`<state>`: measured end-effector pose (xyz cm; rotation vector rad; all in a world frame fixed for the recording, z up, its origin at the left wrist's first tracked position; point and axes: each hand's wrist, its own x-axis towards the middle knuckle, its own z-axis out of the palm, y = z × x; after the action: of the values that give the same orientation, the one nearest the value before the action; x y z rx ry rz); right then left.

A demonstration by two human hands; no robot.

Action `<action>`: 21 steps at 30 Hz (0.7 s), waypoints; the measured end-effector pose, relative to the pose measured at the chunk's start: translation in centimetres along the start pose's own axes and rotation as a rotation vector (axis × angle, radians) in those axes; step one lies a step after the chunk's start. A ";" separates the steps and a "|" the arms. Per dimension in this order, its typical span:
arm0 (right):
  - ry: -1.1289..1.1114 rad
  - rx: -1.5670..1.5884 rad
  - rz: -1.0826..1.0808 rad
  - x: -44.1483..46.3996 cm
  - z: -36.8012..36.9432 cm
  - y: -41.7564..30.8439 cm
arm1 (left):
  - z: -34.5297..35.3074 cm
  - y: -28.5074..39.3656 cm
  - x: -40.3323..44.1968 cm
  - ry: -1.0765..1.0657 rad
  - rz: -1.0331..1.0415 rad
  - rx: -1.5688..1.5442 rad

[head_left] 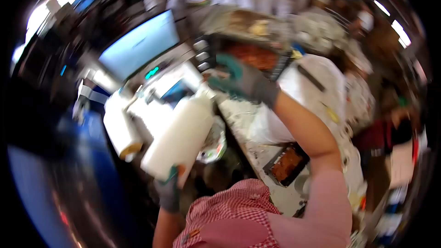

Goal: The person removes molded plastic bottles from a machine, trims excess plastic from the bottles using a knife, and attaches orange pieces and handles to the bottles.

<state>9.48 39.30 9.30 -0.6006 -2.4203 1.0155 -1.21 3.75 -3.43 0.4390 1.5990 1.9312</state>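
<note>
My left hand (169,190), in a grey and green glove, is closed on the lower end of a long white object (179,138). It looks like a large roll or bottle, but blur hides its exact kind. The object tilts up and to the right, towards a bright white surface (151,121). My right hand (241,80), gloved the same way, is raised with its thumb and fingers apart. Nothing shows between them. Close by it are a small dark device with light round knobs (202,55) and a tray of reddish-brown pieces (255,56).
A lit screen (140,43) stands at the back left, above another white roll (120,126) with a brown end. On the worktop (239,119) are a white bag (312,80) and a small dark box of brown pieces (287,164). Blue panels (50,193) rise at the left.
</note>
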 end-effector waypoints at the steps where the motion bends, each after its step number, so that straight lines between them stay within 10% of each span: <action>1: -0.182 -0.100 -0.053 -2.7 4.4 -0.9 | 0.4 0.0 0.4 -0.028 0.034 0.180; 2: -0.358 -0.187 -0.122 -5.4 8.6 -1.8 | 1.9 0.8 0.2 -0.037 0.002 0.740; 3: -0.490 -0.144 -0.153 -8.3 11.9 -1.8 | 0.7 -1.9 -0.2 -0.202 0.497 1.334; 7: -0.449 0.040 0.211 -13.2 19.6 -3.2 | 2.0 -4.8 0.5 -0.462 0.172 1.273; 13: -0.049 1.159 1.020 -20.7 28.0 3.9 | -7.5 0.1 -0.4 -0.578 0.935 0.885; 18: -0.021 1.048 0.979 -22.4 27.0 1.6 | -27.4 -4.2 13.8 0.611 0.292 1.213; 21: 0.197 1.132 0.940 -21.7 27.2 0.3 | -37.8 -10.8 21.9 0.495 -0.156 1.166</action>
<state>12.09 12.74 -13.05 -1.2696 -0.9603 2.2354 -38.04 -10.69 -24.88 0.2445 2.8959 0.8242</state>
